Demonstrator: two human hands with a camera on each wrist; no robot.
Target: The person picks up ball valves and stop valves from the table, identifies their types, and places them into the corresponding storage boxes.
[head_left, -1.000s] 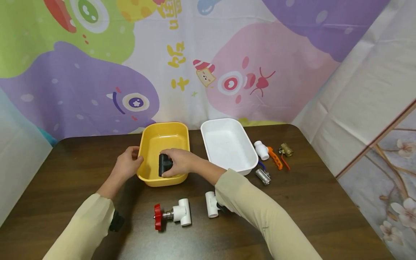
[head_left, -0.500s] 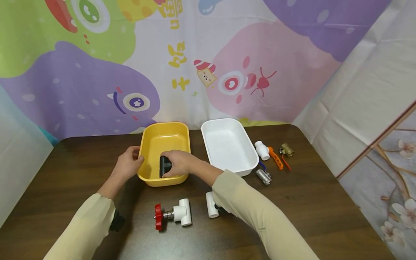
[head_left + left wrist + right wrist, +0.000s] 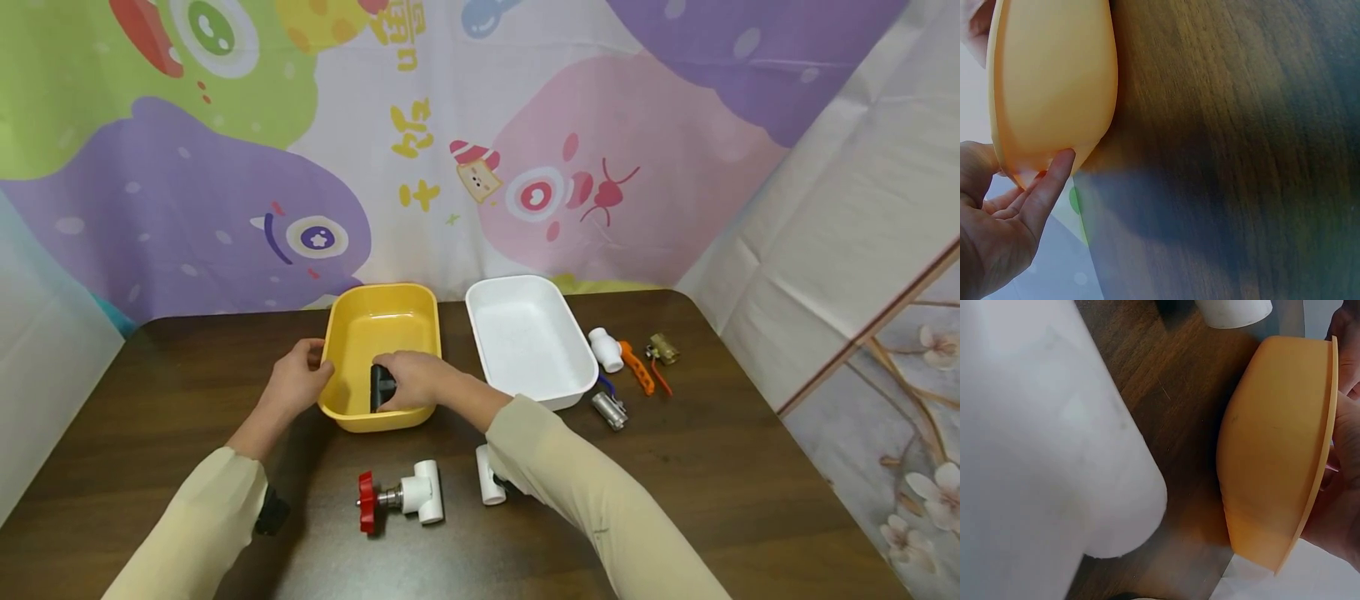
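My left hand (image 3: 296, 375) pinches the left rim of the yellow tray (image 3: 380, 423); in the left wrist view its thumb is at the rim and its fingers (image 3: 1052, 187) lie against the outer wall. Inside the tray, near its front, my right hand (image 3: 416, 379) grips a black T-shaped pipe fitting (image 3: 381, 389), partly covered by the fingers. The right wrist view shows the right hand (image 3: 1347, 487) beyond the tray's rim, with the fitting hidden by the tray wall (image 3: 1272, 444).
A white tray (image 3: 573, 396) stands right of the yellow one. Beyond it lie an orange-handled white ball valve (image 3: 606, 350), a brass valve (image 3: 663, 348) and a steel valve (image 3: 610, 411). In front are a red-wheeled white valve (image 3: 422, 492) and a white tee (image 3: 489, 479), partly under the right sleeve.
My right hand has lowered the black fitting slightly toward the front of the yellow tray's floor. The left hand keeps its place on the rim.
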